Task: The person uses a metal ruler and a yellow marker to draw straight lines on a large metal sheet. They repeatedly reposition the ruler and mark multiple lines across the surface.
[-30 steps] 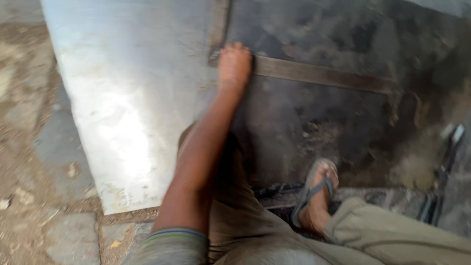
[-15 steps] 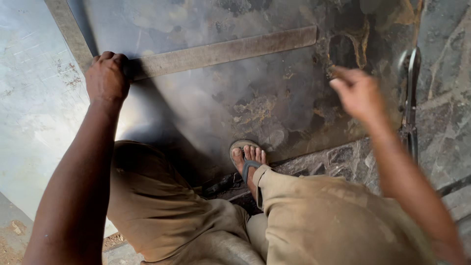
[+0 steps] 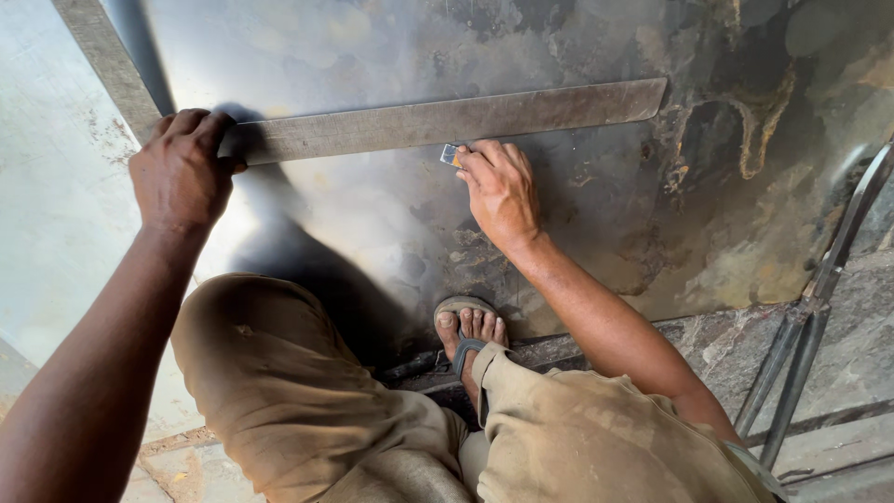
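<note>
A large stained metal sheet (image 3: 391, 214) lies on the floor in front of me. A long flat steel straightedge (image 3: 521, 114) rests across it, joined at its left end to a second bar (image 3: 107, 61) that runs up and left. My left hand (image 3: 182, 168) presses down on the left end of the straightedge. My right hand (image 3: 498, 191) pinches a small flat marking piece (image 3: 450, 155) with its tip against the lower edge of the straightedge, near the middle. I am squatting, knees in tan trousers, one sandalled foot (image 3: 470, 331) on the sheet's near edge.
Thin metal rods (image 3: 819, 307) lean at the right over a stone floor (image 3: 838, 363). The left part of the sheet (image 3: 47, 233) is bright with glare. Rust-coloured stains (image 3: 764, 130) cover the sheet's right side.
My right hand has come in from the far right and settled under the straightedge with the small marking piece. The view has shifted; my left hand stays on the bar's left end.
</note>
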